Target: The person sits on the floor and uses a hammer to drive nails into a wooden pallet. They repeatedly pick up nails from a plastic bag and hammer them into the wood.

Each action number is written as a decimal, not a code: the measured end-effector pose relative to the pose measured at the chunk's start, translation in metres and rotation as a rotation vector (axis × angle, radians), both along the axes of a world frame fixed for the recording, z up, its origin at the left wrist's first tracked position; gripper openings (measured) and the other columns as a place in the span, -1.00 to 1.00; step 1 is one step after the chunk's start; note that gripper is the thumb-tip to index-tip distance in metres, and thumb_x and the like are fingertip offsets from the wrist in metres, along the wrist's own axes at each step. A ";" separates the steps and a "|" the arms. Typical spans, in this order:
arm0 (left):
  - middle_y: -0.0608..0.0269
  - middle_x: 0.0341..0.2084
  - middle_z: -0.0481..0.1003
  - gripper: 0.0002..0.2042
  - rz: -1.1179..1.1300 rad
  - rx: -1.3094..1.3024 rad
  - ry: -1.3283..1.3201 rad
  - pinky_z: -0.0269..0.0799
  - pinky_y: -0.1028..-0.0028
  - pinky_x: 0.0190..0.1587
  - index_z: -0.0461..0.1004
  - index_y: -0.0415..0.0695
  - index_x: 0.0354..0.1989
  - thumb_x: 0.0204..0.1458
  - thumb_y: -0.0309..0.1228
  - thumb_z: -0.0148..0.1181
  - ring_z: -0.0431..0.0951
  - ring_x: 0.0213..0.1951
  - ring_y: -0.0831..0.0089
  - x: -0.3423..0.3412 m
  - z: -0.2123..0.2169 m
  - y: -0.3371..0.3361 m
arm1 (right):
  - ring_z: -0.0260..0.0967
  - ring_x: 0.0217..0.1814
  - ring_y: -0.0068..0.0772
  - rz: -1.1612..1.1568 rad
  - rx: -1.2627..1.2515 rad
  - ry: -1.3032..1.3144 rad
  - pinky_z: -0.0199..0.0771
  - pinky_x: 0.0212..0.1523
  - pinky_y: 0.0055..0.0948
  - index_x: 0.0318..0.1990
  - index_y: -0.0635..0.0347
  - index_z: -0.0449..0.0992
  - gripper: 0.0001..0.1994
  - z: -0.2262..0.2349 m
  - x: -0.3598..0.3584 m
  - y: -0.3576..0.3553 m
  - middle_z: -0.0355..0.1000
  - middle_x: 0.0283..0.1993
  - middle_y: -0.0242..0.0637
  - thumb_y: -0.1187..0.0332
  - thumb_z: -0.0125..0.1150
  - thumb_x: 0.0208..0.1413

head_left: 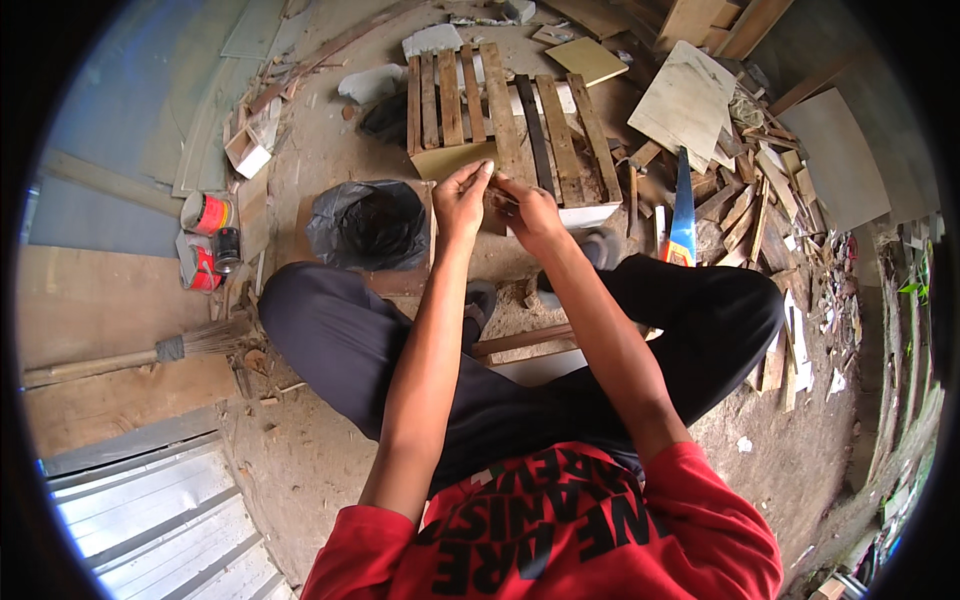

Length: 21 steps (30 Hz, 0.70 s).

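My left hand (461, 203) and my right hand (531, 213) meet in front of me, fingertips pinched close together. Whatever sits between the fingers is too small to make out. Just beyond them lies a row of wooden slats (449, 100) on a low support with a pale front board (452, 158). One slat in the right part of the row is darker (533, 130). To the left of my left hand stands an open black plastic bag (368, 225). A handsaw (682, 215) with an orange handle leans upright beyond my right knee.
Scrap wood (752, 205) is heaped at the right, with a pale square board (683, 98) on top. Red cans (207, 214) and a broom (190, 342) lie at the left. A yellowish panel (583, 62) rests at the back. Wood strips (522, 341) lie between my legs.
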<state>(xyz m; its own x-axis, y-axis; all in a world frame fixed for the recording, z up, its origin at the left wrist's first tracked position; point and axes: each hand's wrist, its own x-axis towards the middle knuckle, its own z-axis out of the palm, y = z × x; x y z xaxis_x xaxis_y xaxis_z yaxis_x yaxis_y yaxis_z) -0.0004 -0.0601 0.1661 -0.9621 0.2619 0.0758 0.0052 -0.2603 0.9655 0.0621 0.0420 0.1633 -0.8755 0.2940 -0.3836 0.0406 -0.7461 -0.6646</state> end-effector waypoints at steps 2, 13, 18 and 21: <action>0.29 -0.38 0.61 -0.77 0.008 -0.045 -0.070 0.47 0.63 -0.40 0.62 -0.24 -0.11 0.12 -0.38 0.33 0.53 -0.46 0.64 -0.001 -0.013 0.009 | 0.44 -0.33 -0.50 -0.033 0.134 0.002 0.47 -0.23 -0.48 -0.06 0.26 0.52 -0.70 -0.014 0.006 0.033 0.51 -0.23 -0.33 0.21 0.26 0.21; -0.08 -0.11 0.54 -0.67 -0.029 -0.215 -0.261 0.65 0.47 -0.22 0.45 -0.50 0.02 0.08 -0.63 0.27 0.64 -0.31 0.32 0.028 -0.081 -0.014 | 0.39 0.04 0.04 -0.696 1.191 -1.174 0.46 -0.01 -0.05 -0.01 0.33 0.37 -0.48 -0.213 0.088 0.177 0.38 -0.04 0.07 0.27 0.39 -0.11; 0.11 -0.25 0.59 -0.79 -0.017 -0.314 -0.288 0.60 0.48 -0.25 0.54 -0.39 -0.12 0.09 -0.56 0.29 0.62 -0.32 0.43 0.035 -0.079 -0.021 | 0.35 0.06 0.22 -0.740 1.247 -1.134 0.40 0.01 0.08 0.05 0.36 0.33 -0.48 -0.215 0.106 0.189 0.36 0.00 0.12 0.11 0.25 0.10; 0.26 -0.32 0.61 -0.79 -0.058 -0.539 -0.100 0.54 0.55 -0.31 0.59 -0.27 -0.14 0.08 -0.46 0.33 0.59 -0.35 0.54 0.037 -0.085 -0.011 | 0.38 -0.01 0.27 -0.616 1.140 -1.026 0.40 -0.01 0.09 0.01 0.38 0.32 -0.46 -0.215 0.093 0.191 0.40 -0.08 0.19 0.07 0.25 0.10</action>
<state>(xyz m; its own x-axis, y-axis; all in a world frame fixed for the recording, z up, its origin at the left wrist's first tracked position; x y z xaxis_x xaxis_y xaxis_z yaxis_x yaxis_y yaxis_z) 0.0366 -0.0706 0.0806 -0.9404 0.2916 -0.1749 -0.0932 0.2737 0.9573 0.1548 0.2333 -0.0514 -0.0623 0.9969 -0.0483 0.6822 0.0072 -0.7312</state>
